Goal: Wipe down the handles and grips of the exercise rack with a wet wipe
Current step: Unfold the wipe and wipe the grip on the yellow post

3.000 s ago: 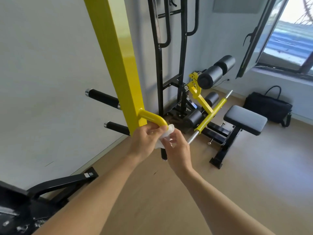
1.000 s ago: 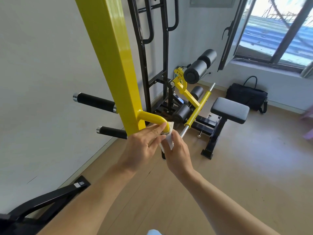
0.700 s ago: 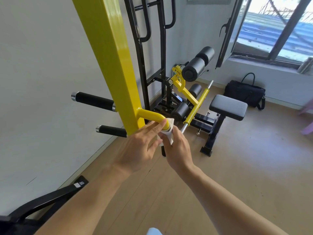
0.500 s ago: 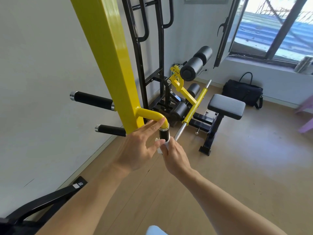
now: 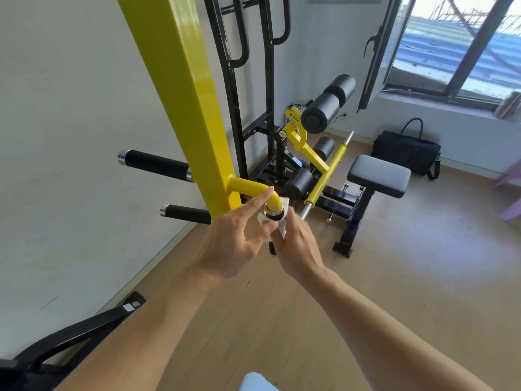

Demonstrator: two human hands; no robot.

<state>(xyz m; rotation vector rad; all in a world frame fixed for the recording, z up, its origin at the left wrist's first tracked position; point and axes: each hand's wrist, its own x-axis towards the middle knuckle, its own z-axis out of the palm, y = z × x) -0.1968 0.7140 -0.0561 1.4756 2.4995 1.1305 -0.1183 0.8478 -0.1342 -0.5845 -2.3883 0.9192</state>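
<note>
Both bare forearms are reaching forward and up from the lower edge of the view, converging near its centre; the left hand [image 5: 234, 244] is hanging loosely spread, its index finger stretching up and forward, its thumb pointing right toward the other hand; the right hand [image 5: 298, 246] is showing its back to the camera, its fingers curling closed in a grip, the wrist bending slightly inward.

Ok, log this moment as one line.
stage: wiping bent handle | right hand: holds wipe around black grip | left hand: open, fingertip on bend | side grips: untouched
</note>
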